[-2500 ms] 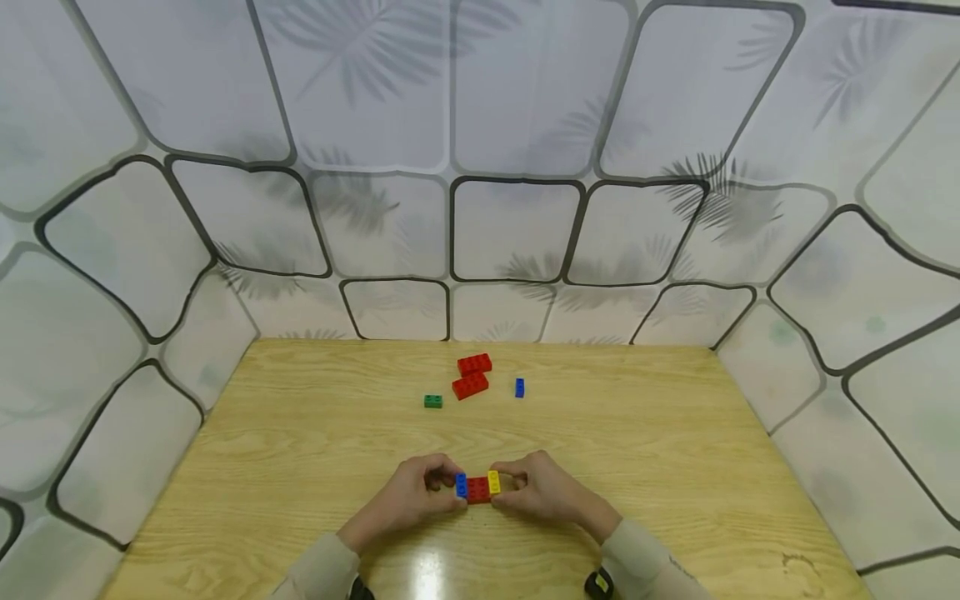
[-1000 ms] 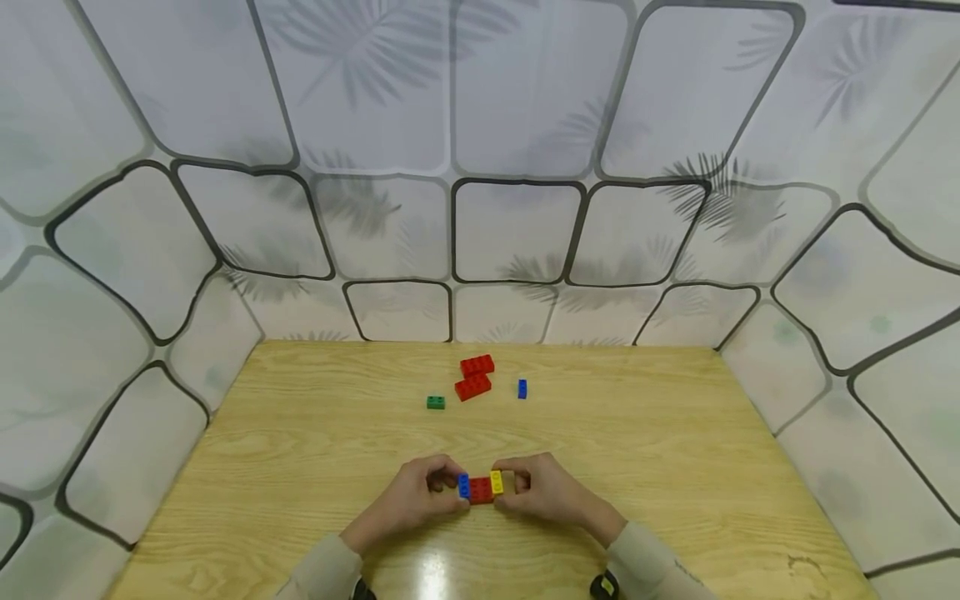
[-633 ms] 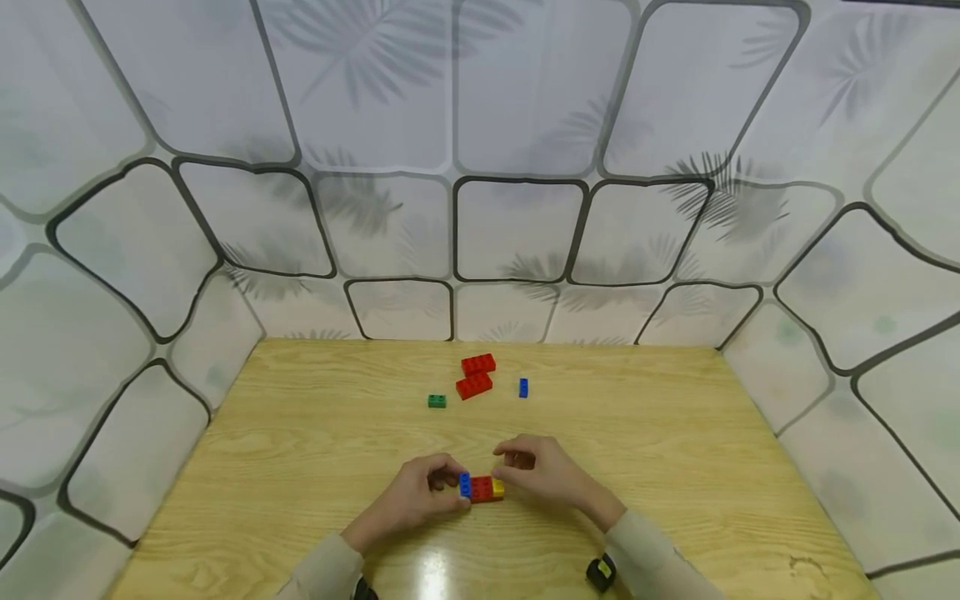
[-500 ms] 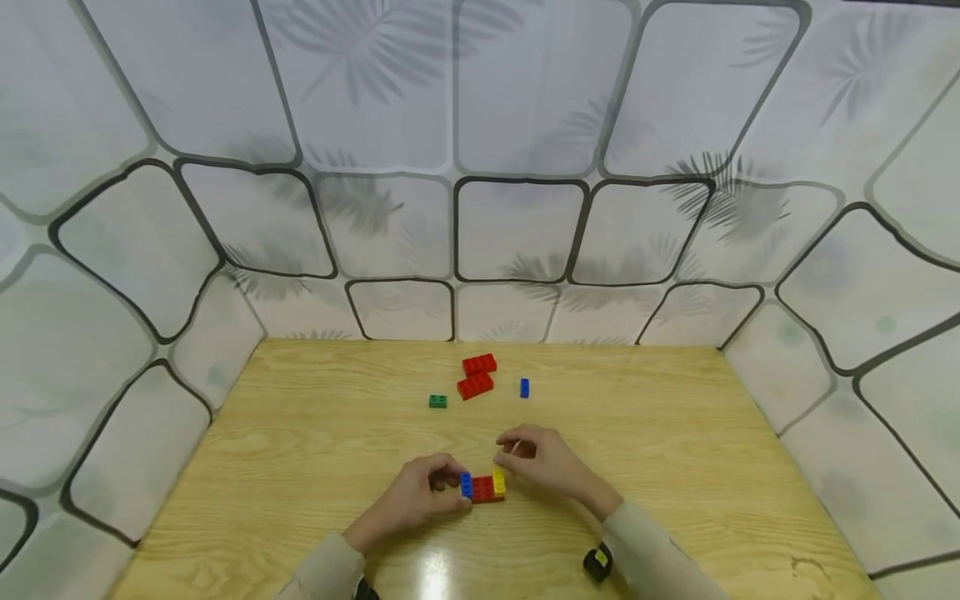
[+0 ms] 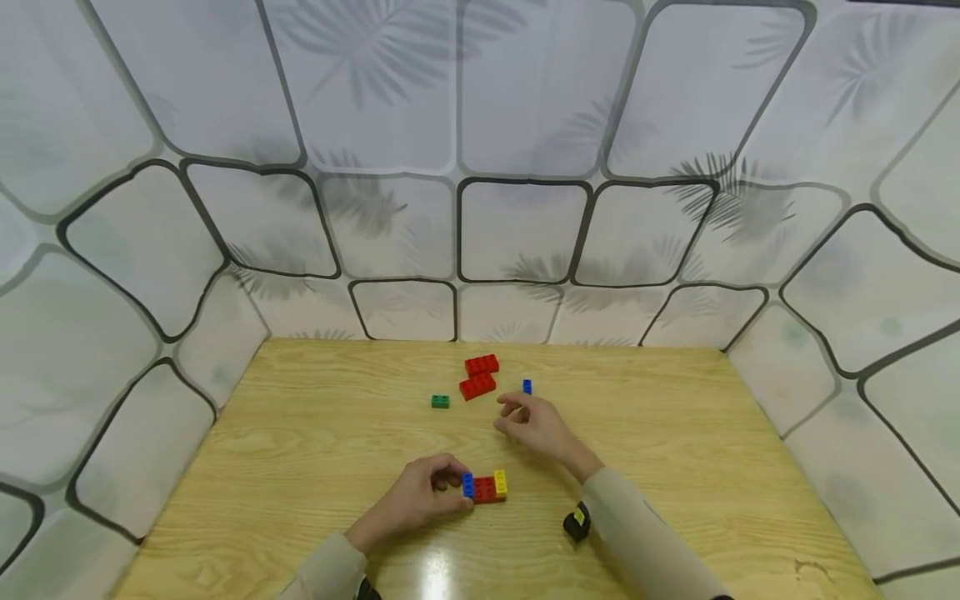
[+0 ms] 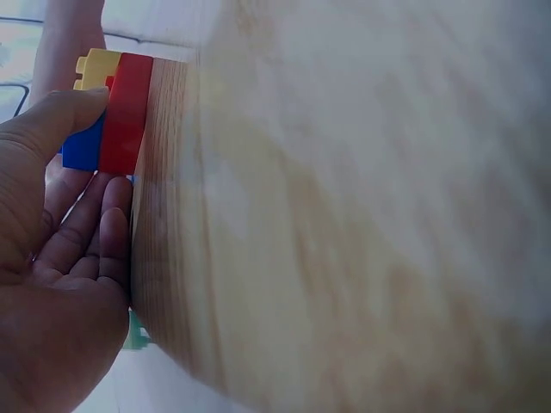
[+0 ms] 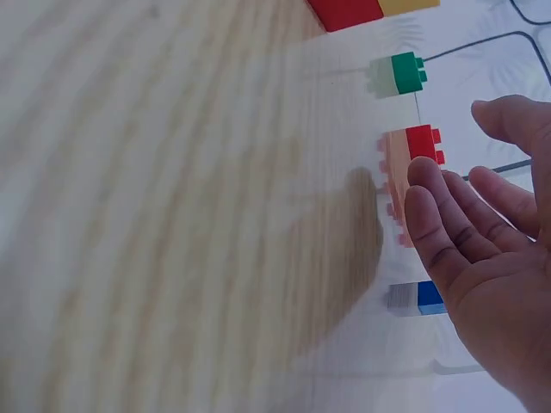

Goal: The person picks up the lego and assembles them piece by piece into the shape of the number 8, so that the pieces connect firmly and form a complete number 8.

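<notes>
My left hand (image 5: 420, 493) pinches the left end of a small build near the front of the table. It is a red building brick (image 5: 485, 491) with a blue brick (image 5: 468, 485) on its left end and a yellow brick (image 5: 500, 482) on its right. The left wrist view shows the thumb over the blue brick (image 6: 82, 149). Holding nothing, my right hand (image 5: 542, 427) hovers just in front of a loose blue brick (image 5: 527, 386). In the right wrist view its fingers (image 7: 435, 245) are relaxed, with the loose blue brick (image 7: 430, 298) partly behind the hand.
Two loose red bricks (image 5: 477, 386) lie close together toward the back of the table (image 5: 337, 417). A green brick (image 5: 440, 402) sits to their left. Patterned fabric walls (image 5: 517, 233) rise at the back and sides. A black device (image 5: 577, 522) is at the right wrist.
My right hand has let go of the yellow brick end and moved forward toward the loose blue brick. The left hand still holds the build in place.
</notes>
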{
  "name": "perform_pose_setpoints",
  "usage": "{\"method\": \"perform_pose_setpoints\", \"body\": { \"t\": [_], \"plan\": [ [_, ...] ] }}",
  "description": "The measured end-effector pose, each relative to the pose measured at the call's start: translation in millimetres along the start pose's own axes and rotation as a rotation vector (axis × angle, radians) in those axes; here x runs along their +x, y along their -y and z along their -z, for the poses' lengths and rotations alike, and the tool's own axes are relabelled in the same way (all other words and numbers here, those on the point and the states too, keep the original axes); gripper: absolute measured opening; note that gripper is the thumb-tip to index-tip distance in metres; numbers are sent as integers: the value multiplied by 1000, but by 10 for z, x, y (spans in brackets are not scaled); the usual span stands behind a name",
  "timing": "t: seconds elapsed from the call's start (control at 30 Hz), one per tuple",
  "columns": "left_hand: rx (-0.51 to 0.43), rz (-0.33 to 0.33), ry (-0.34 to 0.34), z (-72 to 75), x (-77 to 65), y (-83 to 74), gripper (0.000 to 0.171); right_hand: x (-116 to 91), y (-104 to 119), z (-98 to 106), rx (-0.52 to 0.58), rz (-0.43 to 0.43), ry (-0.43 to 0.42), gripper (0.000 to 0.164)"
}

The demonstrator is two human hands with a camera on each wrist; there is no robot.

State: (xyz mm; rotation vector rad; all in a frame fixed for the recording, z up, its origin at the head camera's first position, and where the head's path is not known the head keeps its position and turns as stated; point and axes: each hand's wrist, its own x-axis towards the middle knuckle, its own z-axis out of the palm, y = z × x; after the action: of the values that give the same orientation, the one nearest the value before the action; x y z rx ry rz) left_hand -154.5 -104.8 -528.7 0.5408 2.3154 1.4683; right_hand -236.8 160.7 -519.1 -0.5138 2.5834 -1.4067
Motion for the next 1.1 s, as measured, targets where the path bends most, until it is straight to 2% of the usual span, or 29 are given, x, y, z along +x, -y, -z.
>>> {"method": "perform_pose_setpoints", "body": {
  "t": [0.2,0.5,0.97,1.1],
  "plan": [
    [2,15,-7,-11,9,6,32,157,-12,-6,27,-39,-35,51],
    [19,18,-7,1,8,46,31,347,18,-21,-9,-64,-119,52],
    [21,2,10,6,9,50,31,525,16,-31,34,-128,-84,55],
    [25,1,10,5,6,57,32,575,23,-47,11,-126,-75,54]
  ]
}}
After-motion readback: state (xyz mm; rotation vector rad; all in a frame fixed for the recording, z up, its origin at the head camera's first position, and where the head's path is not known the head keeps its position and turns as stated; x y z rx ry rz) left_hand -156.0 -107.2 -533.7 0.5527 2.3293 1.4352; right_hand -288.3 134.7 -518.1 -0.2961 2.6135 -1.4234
